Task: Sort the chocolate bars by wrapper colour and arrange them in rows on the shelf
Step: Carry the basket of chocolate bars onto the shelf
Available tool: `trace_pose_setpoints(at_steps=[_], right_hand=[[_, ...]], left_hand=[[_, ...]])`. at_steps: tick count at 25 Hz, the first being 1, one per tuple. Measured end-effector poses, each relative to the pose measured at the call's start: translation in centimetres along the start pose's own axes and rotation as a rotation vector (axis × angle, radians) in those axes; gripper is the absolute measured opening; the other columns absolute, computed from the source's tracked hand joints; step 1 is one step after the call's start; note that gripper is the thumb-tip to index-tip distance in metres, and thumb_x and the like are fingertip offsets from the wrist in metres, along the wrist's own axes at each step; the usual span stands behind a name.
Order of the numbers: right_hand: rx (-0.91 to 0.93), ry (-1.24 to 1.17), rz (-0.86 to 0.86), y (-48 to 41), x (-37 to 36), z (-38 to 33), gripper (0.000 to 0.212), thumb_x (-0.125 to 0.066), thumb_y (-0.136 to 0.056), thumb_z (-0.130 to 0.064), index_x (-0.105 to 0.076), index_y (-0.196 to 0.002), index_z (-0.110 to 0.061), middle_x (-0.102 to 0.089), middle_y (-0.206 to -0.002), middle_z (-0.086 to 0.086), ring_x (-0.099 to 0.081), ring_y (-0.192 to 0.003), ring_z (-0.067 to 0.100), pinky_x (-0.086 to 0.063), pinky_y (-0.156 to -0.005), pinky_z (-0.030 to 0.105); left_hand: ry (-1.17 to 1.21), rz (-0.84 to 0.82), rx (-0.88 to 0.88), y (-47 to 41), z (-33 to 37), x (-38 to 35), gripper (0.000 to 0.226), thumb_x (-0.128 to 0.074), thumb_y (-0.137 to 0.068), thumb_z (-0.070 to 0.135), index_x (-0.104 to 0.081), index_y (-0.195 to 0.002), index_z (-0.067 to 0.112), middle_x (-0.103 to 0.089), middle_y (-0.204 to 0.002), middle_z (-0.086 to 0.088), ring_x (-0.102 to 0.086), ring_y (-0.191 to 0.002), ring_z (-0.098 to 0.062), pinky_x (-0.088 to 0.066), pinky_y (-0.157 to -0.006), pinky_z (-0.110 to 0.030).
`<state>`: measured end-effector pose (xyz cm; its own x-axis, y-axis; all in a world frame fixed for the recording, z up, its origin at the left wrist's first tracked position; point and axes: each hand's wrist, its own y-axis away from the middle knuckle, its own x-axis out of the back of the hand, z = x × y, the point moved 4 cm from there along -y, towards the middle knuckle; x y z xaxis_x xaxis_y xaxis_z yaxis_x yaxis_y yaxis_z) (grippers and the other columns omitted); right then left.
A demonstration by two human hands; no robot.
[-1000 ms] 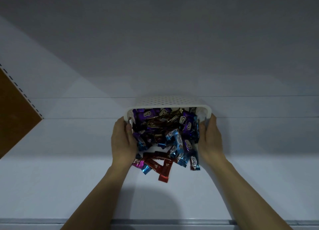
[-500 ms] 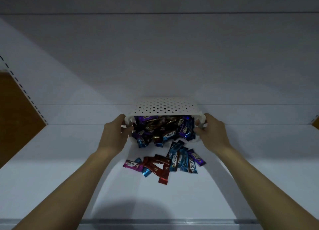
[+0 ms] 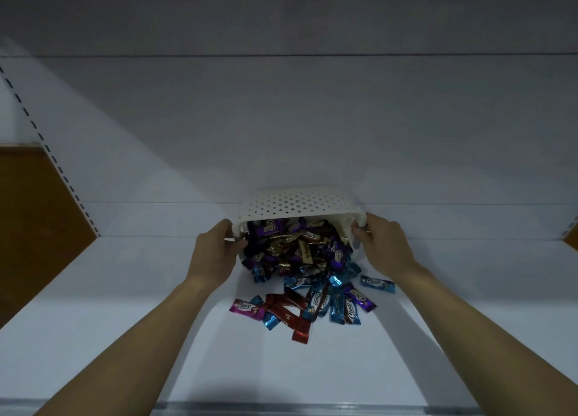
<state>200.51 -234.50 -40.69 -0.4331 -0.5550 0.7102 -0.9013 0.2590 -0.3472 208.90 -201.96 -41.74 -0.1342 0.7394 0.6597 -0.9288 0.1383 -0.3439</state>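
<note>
"Choco" stands in white script on the pink wrapper, on the blue wrapper lying apart at the right, and on a dark wrapper (there the word runs lengthwise). The smaller print under each is too small to read.

White hole-dotted basket, purple, gold, blue, red and magenta chocolate bars, white shelf

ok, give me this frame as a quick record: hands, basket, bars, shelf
left hand: grips basket at left rim
right hand: grips right rim
basket state: white, perforated, tipped, mouth toward camera
inside: purple and gold bars
spilled on shelf: blue bars, red bars, one pink bar
rows: none yet
</note>
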Motion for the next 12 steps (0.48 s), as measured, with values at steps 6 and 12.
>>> trace_pose_setpoints(at_steps=[6,12], right_hand=[[0.042,-0.007,0.091,0.6,0.3,-0.6,0.021,-0.055,-0.101,-0.023,-0.063,-0.082,-0.019,-0.068,-0.070,-0.004,-0.055,-0.053,0.007,-0.047,-0.057,0.033],[0.067,-0.109,0.132,1.2,0.1,-0.3,0.021,-0.056,-0.101,-0.018,-0.063,-0.081,-0.015,-0.068,-0.067,0.001,-0.057,-0.055,0.013,-0.045,-0.055,0.028]], left_hand=[[0.015,0.060,0.025,0.2,0.2,0.2,0.017,-0.069,-0.093,0.014,-0.056,-0.089,0.005,-0.066,-0.079,0.006,-0.056,-0.069,0.011,-0.038,-0.049,-0.007],[0.040,0.088,0.012,0.7,0.6,0.4,0.016,-0.069,-0.094,0.012,-0.055,-0.089,0.006,-0.067,-0.081,0.003,-0.054,-0.070,0.016,-0.040,-0.051,-0.003]])
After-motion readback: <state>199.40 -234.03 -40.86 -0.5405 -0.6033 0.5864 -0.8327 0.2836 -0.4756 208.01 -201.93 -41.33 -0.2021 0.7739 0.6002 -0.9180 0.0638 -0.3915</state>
